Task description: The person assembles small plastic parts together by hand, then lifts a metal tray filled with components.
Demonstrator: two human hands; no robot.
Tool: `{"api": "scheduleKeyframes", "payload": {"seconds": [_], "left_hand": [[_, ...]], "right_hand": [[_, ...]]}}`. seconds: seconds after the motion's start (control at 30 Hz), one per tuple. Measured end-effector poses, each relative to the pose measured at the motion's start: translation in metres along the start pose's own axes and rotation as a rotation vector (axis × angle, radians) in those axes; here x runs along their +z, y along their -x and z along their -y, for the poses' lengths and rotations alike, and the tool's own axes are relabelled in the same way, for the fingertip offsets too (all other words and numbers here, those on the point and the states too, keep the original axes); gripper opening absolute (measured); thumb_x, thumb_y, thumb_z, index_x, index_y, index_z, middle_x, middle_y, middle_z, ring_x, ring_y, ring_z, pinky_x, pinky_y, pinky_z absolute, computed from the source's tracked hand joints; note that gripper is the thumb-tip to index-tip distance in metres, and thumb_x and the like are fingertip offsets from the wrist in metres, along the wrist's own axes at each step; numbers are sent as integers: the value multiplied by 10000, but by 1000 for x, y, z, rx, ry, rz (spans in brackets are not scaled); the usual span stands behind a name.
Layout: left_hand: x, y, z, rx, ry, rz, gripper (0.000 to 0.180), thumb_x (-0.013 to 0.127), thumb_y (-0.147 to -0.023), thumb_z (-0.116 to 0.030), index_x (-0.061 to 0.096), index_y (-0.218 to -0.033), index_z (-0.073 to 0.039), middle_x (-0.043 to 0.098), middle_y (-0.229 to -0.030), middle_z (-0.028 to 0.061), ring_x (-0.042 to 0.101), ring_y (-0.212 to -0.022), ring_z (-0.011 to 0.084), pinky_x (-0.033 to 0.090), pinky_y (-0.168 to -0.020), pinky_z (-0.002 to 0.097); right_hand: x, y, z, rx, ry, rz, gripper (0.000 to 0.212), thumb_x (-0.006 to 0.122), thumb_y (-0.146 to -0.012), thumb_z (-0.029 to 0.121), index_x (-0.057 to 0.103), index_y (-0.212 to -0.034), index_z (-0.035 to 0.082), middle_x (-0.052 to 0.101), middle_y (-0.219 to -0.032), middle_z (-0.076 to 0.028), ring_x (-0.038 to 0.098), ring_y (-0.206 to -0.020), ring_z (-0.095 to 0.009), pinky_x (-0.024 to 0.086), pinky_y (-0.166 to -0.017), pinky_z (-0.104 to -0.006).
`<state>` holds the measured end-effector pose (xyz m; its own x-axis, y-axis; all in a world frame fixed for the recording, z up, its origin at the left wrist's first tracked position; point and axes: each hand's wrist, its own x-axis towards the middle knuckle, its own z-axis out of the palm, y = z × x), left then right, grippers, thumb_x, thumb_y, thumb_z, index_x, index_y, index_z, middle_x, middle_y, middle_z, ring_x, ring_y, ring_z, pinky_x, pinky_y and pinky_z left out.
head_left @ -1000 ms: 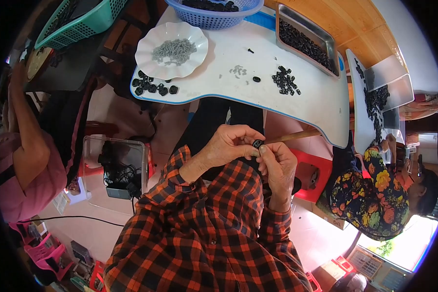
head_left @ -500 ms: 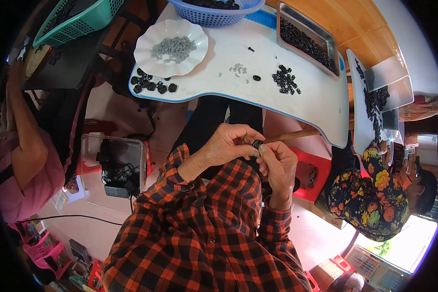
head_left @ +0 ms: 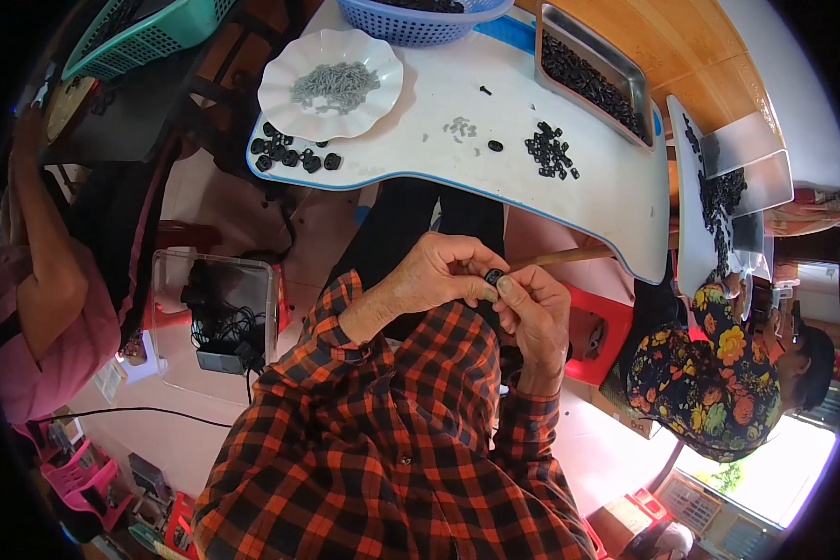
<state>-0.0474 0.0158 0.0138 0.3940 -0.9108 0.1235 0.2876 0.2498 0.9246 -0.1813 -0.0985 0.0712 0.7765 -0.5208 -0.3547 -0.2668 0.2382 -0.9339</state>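
Above my lap, just off the table's near edge, my left hand (head_left: 448, 271) and my right hand (head_left: 536, 313) meet at a small round black plastic part (head_left: 494, 276). The left thumb and fingers pinch it from one side, while the right thumb and forefinger press on the other. Its underside is hidden by my fingers. On the white table (head_left: 392, 140) lie several black knob-like parts (head_left: 294, 157), a loose cluster of small black pieces (head_left: 551, 152), a single black oval piece (head_left: 495, 146) and a few small grey pieces (head_left: 459, 128).
A scalloped white plate (head_left: 278, 105) holds grey pieces. Behind stand a blue basket (head_left: 420, 30) and a metal tray (head_left: 646, 117) of black parts. A clear bin (head_left: 170, 350) with cables sits at left. People sit on both sides; a red stool (head_left: 602, 327) is at right.
The view has shifted slightly. Both hands keep their pinch on the small black part, with hardly any movement of the fingers.
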Motion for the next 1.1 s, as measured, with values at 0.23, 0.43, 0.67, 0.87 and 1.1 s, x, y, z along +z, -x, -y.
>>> {"api": "scheduleKeyframes", "payload": {"seconds": [0.23,0.43,0.67,0.87,1.1], "left_hand": [[1,1,0,14,-13,9,255,746,-770,-55,650,-999,3,656,-768,33,605,-622,56,495,-546,183],[-2,1,-3,-12,42,47,266,755,-762,-62,651,-995,12,669,-790,60,628,-628,74,526,-550,196],[-3,3,-7,-45,80,36,273,761,-755,-68,653,-989,21,671,-794,78,641,-632,91,540,-544,206],[-2,3,-10,-52,55,26,265,767,-747,-69,658,-971,22,676,-771,75,639,-629,86,532,-533,204],[-4,5,-13,-17,17,48,250,763,-744,-59,658,-957,21,679,-766,77,633,-627,80,521,-530,202]], "right_hand": [[1,-1,1,-7,21,4,162,636,-866,124,590,-809,-20,590,-628,-62,451,-443,-57,325,-408,-165],[-10,-6,-10,13,-152,132,153,655,-864,134,603,-828,-6,614,-650,-51,491,-477,-56,364,-432,-165],[-7,-10,-16,17,-248,148,185,670,-856,148,579,-802,-3,607,-643,-65,489,-455,-67,367,-407,-168],[-7,-10,-19,19,-256,145,198,677,-851,150,570,-789,-4,598,-636,-67,481,-442,-71,360,-393,-172],[-7,-10,-18,58,-333,226,197,673,-853,147,568,-788,-6,589,-630,-68,484,-448,-77,355,-397,-180]]}}
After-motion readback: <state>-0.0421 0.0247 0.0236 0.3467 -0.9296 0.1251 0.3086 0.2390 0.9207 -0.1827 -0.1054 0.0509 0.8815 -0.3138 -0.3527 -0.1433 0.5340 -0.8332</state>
